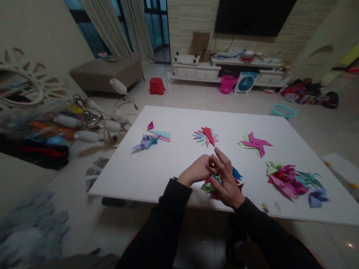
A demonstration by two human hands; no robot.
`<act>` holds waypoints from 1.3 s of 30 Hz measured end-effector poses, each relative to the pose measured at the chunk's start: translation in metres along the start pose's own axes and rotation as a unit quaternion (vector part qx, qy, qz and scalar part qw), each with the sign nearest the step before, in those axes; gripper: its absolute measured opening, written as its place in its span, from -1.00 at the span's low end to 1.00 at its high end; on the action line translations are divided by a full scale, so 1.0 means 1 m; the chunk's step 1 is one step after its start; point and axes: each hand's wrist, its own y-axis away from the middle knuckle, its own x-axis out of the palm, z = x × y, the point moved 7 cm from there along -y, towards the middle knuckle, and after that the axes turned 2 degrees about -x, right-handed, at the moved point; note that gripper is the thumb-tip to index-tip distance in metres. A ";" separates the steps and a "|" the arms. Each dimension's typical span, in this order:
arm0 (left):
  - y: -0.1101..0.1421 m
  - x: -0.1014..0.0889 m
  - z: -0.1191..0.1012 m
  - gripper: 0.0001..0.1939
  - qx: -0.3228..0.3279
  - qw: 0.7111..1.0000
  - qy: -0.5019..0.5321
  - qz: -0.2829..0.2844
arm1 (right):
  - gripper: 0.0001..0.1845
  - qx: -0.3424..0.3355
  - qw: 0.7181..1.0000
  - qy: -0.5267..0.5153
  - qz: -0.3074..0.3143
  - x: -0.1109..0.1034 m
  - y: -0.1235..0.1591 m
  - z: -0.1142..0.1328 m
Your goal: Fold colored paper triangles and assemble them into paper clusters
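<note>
My left hand (199, 169) is closed, its fingers bent and meeting the fingers of my right hand; whatever is between them, if anything, is hidden. My right hand (227, 182) has its fingers stretched upward and its thumb apart, with nothing visible in it. Both are above the near part of the white table (132, 172). Below and behind them sits a pile of folded paper pieces (208, 187) in green, red and blue, partly covered. Just beyond my fingertips lies a pastel paper starburst (200, 137) with a red folded paper strip (208, 135) over it.
A pink and green paper pinwheel (255, 143) lies to the right. Nearer is a heap of colourful origami (289, 181), with a purple paper piece (317, 198) beside it. At left are purple paper pieces (145, 142) and folded strips (162, 135). A lamp (109, 124) stands past the left edge.
</note>
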 end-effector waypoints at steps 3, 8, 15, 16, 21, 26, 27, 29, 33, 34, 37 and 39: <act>0.000 0.000 0.002 -0.90 -0.009 1.000 0.008 -0.004 | -0.33 0.006 1.000 0.014 0.003 0.002 -0.001 -0.003; 0.001 0.002 0.009 -0.89 -0.030 1.000 0.007 0.006 | -0.35 0.046 0.998 0.031 0.003 0.007 0.001 -0.014; -0.002 -0.002 0.013 -0.73 -0.019 0.997 -0.054 -0.056 | -0.41 0.067 0.996 0.047 0.043 0.014 0.003 -0.020; -0.003 -0.003 0.015 -0.71 -0.022 0.996 -0.057 -0.066 | -0.41 0.070 0.996 0.046 0.043 0.015 0.002 -0.021; -0.007 -0.002 0.021 -0.73 -0.024 0.993 -0.047 -0.106 | -0.42 0.080 0.996 0.034 0.030 0.017 0.000 -0.026; -0.008 -0.002 0.021 -0.74 -0.021 0.991 -0.040 -0.125 | -0.41 0.086 0.995 0.027 0.032 0.018 -0.001 -0.028; -0.008 -0.003 0.021 -0.74 -0.023 0.991 -0.042 -0.127 | -0.41 0.087 0.995 0.028 0.034 0.018 -0.001 -0.029; -0.007 -0.005 0.022 -0.75 -0.030 0.990 -0.048 -0.131 | -0.41 0.089 0.995 0.034 0.039 0.019 -0.001 -0.030; -0.006 -0.007 0.022 -0.75 -0.040 0.989 -0.047 -0.135 | -0.40 0.081 0.995 0.041 0.040 0.021 -0.002 -0.031; -0.006 -0.007 0.021 -0.75 -0.037 0.990 -0.042 -0.133 | -0.40 0.077 0.995 0.039 0.041 0.021 -0.003 -0.031; -0.003 -0.006 0.017 -0.73 -0.018 0.992 -0.011 -0.123 | -0.40 0.064 0.996 0.040 0.049 0.022 -0.005 -0.031; -0.001 -0.005 0.016 -0.72 -0.010 0.993 0.013 -0.115 | -0.40 0.055 0.996 0.047 0.057 0.022 -0.007 -0.031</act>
